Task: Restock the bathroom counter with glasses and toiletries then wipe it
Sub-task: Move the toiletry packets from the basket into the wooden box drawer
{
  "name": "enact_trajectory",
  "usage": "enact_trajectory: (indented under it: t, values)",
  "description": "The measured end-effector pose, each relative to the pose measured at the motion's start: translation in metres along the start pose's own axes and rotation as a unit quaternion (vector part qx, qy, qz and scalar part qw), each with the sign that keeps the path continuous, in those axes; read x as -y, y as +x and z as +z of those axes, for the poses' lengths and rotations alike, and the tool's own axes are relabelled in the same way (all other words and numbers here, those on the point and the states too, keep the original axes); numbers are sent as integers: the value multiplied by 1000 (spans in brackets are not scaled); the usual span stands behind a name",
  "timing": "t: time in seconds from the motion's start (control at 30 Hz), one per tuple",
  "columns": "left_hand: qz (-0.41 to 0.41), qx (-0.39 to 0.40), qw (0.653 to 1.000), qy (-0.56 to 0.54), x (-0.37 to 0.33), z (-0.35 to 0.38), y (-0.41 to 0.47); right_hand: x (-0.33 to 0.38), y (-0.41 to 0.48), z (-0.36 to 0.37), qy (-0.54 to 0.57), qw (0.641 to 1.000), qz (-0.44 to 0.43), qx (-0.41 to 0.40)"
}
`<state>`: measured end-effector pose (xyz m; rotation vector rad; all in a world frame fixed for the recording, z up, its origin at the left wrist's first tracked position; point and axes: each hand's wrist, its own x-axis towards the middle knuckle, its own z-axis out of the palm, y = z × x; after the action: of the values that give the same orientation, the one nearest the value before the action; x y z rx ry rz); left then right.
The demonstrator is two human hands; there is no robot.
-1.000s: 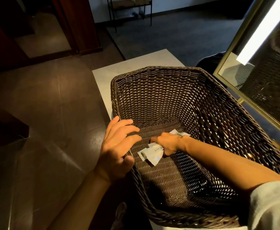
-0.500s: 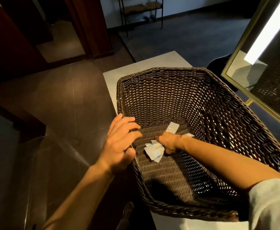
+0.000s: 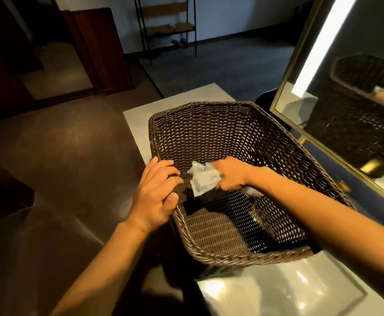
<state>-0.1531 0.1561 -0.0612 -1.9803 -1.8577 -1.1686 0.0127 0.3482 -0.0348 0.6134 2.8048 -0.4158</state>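
A large dark wicker basket [image 3: 209, 131] stands on the pale bathroom counter [image 3: 277, 290]. My right hand [image 3: 231, 173] is inside it, closed around a bunch of small white toiletry packets [image 3: 203, 180], held above the basket floor. One more white packet [image 3: 252, 191] shows under my right wrist. My left hand [image 3: 155, 197] rests on the basket's left rim with fingers spread over the edge, steadying it.
A gold-framed mirror [image 3: 355, 92] with a bright light strip rises right of the basket and reflects it. The dark floor [image 3: 61, 167] drops off left of the counter. A black metal shelf rack [image 3: 168, 26] stands by the far wall.
My right hand has gathered the white packets and raised them off the basket floor toward the left wall. My left hand has stayed on the rim.
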Motion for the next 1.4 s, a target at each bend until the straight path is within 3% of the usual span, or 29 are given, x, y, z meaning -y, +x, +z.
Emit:
enact_trajectory:
  t: [0.2, 0.33, 0.47, 0.6, 0.8, 1.0, 1.13, 1.27, 1.4]
  values:
    - [39, -18, 995, 91, 1, -6, -1, 35, -125, -55, -16, 971, 188, -147]
    - [38, -11, 988, 151, 0, -14, -4, 62, -203, -45, -2, 938, 297, -176]
    - [47, -1, 980, 191, 2, -26, -10, 77, -215, -8, 33, 930, 307, -199]
    - [30, 25, 979, 201, -1, -33, -7, 73, -201, 12, 32, 890, 341, -301]
    - [11, 77, 983, 169, -20, -29, -3, 74, -214, 27, 103, 845, 378, -365]
    - [16, 63, 994, 91, -43, -41, 4, 82, -241, 33, 215, 812, 374, -393]
    - [85, 63, 993, 42, -110, -35, 14, 73, -278, 47, 202, 820, 391, -366]
    - [157, 120, 980, -13, -198, -4, 15, 57, -336, 60, 195, 828, 414, -323]
    - [208, 234, 949, -34, -276, 58, -1, 32, -410, 94, 206, 807, 458, -310]
